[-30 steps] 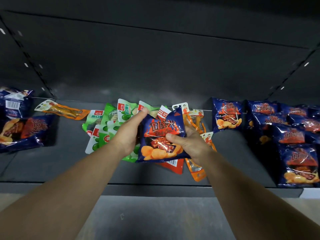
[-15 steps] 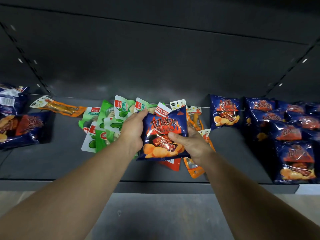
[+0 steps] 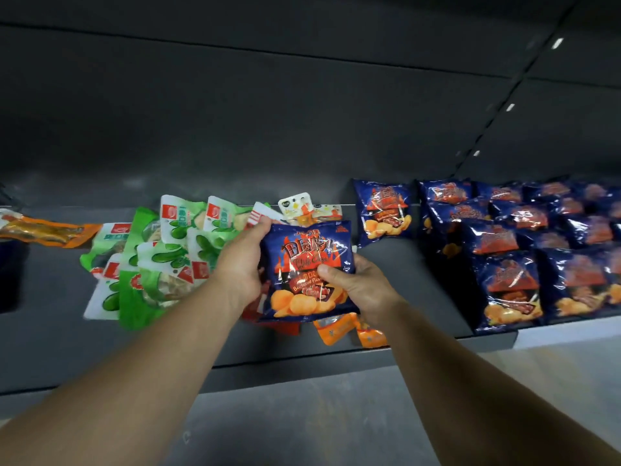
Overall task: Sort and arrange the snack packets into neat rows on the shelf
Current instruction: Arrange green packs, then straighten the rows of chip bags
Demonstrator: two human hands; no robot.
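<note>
both hands (image 3: 242, 267) (image 3: 361, 284) as before around the chip bag (image 3: 307, 270), perhaps higher

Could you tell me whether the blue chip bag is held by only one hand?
No, both hands, left and right, grip the blue chip bag.

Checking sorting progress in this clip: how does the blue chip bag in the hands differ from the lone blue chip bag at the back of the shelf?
The held blue chip bag is gripped by the left hand and right hand above the mixed pile; the lone blue chip bag lies untouched on the shelf. The held one is near the front, the lone one by the back wall. Both share the same blue, orange-flame design.
</note>
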